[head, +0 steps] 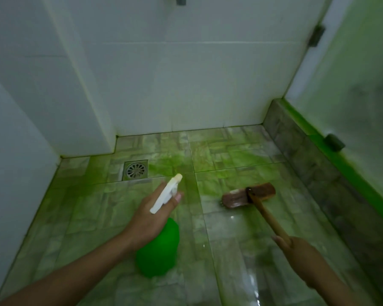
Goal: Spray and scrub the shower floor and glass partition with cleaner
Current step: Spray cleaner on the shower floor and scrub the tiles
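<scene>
The person stands over the shower floor (pixel 230 228), which is made of grey stone-pattern tiles and looks wet, with a green tint over most of it. The left hand (pixel 150 215) holds a green spray bottle (pixel 158 250) above the middle of the floor. Its fingers are wrapped around the neck under the white trigger head (pixel 166 193), and one fingertip lies at the front by the trigger. The nozzle points toward the far wall and the square metal drain (pixel 135 170), which sits near the far left corner of the floor.

The right hand (pixel 296 250) is closed around the wooden handle (pixel 268 215) of a scrub brush (pixel 249 194). The brown brush head rests on the tiles right of the floor's middle, closer to the right edge than to the drain. How tight the grip is cannot be told because the hand is blurred.

Along the right edge of the floor runs a low dark stone curb (pixel 307 151). On top of it stands the glass partition (pixel 352 85), with a bright green strip at its bottom. A dark hinge (pixel 316 35) is fixed near its upper edge and a small dark fitting (pixel 334 142) near its base. White wall tiles (pixel 164 74) close the far side and the left side.
</scene>
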